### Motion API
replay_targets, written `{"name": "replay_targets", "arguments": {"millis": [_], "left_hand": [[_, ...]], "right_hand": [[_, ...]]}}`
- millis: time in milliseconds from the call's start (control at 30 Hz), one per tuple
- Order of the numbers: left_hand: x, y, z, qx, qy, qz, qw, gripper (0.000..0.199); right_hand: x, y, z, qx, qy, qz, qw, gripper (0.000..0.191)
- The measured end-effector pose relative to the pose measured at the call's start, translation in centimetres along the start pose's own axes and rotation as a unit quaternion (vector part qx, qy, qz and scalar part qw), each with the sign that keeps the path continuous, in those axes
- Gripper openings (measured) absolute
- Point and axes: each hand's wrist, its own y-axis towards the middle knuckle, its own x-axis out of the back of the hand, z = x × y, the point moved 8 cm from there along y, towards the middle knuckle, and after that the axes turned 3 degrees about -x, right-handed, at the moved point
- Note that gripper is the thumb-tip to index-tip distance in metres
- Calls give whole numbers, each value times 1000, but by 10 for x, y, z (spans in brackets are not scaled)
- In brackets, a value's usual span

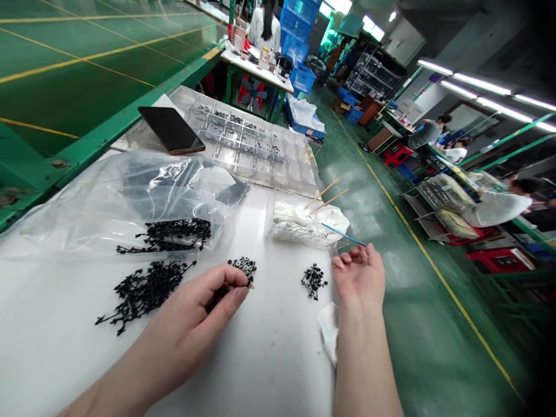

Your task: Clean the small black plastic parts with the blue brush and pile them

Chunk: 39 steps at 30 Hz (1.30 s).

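Observation:
My left hand (195,315) lies on the white work surface with its fingers pinched on a small dark item, partly hidden, with a tan tip showing at the fingertips. Just beyond it sits a small heap of black rings (243,267). My right hand (358,278) rests palm up, its fingers slightly curled around nothing. A thin blue stick (343,234) points toward those fingers. Between my hands lies a small cluster of black plastic parts (313,281). Two larger tangles of black molded runners (145,292) (174,236) lie to the left.
A clear compartment box (243,139) holding small dark parts stands at the back, next to a dark smartphone (171,130). A plastic bag (117,205) lies at left. A clear tray (304,223) holds white cloth and wooden sticks. The table's right edge drops to a green floor, with co-workers (499,208) beyond.

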Motion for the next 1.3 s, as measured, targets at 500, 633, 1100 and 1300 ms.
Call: {"name": "replay_targets", "arguments": {"millis": [500, 633, 1100, 1300], "left_hand": [[3, 2, -4, -52, 14, -1, 999, 35], [4, 2, -7, -61, 10, -9, 998, 33], [9, 2, -12, -64, 0, -20, 998, 33], [18, 3, -15, -57, -18, -17, 998, 24]], "right_hand": [[-13, -13, 16, 118, -17, 44, 992, 49], [-19, -23, 20, 173, -42, 39, 983, 51], [-23, -34, 24, 103, 31, 120, 987, 44], [-49, -70, 4, 0, 84, 248, 965, 40]]}}
